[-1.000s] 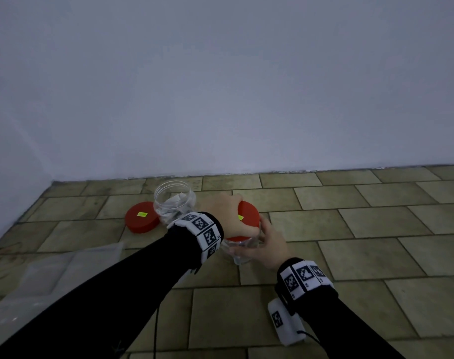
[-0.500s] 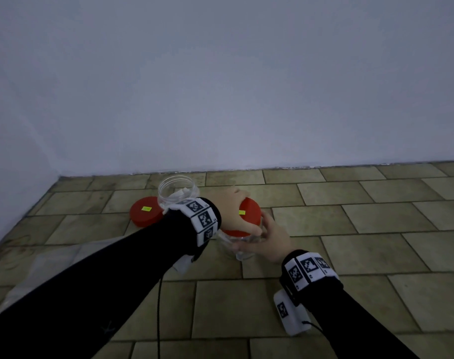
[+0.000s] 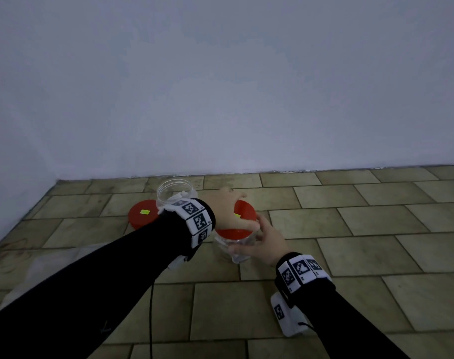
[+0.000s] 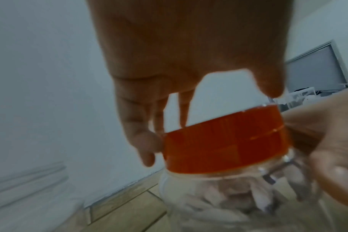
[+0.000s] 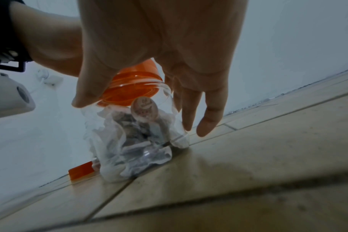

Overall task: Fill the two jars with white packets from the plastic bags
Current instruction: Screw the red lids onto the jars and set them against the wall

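A clear jar [image 3: 235, 251] holding white packets [image 5: 113, 141] stands on the tiled floor with a red lid [image 3: 246, 215] on its mouth. My left hand [image 3: 233, 211] lies over the lid from above, and its fingers [image 4: 141, 141] and thumb grip the lid's rim [image 4: 218, 141]. My right hand [image 3: 258, 238] holds the jar's body [image 5: 141, 150], thumb [image 5: 87, 94] on one side and fingers [image 5: 207, 120] on the other. Behind the left wrist stands a second jar [image 3: 172, 191], open, with white packets in it. Its red lid [image 3: 142, 215] lies flat beside it.
A clear plastic bag [image 3: 52, 263] lies on the tiles at the left, partly under my left arm. A white wall [image 3: 220, 99] rises just behind the jars, and another closes the left side. Bare tiles [image 3: 363, 229] stretch to the right and the front.
Both hands stay on the same jar and lid. My left hand has turned slightly on the lid, and the head view has tilted up a little.
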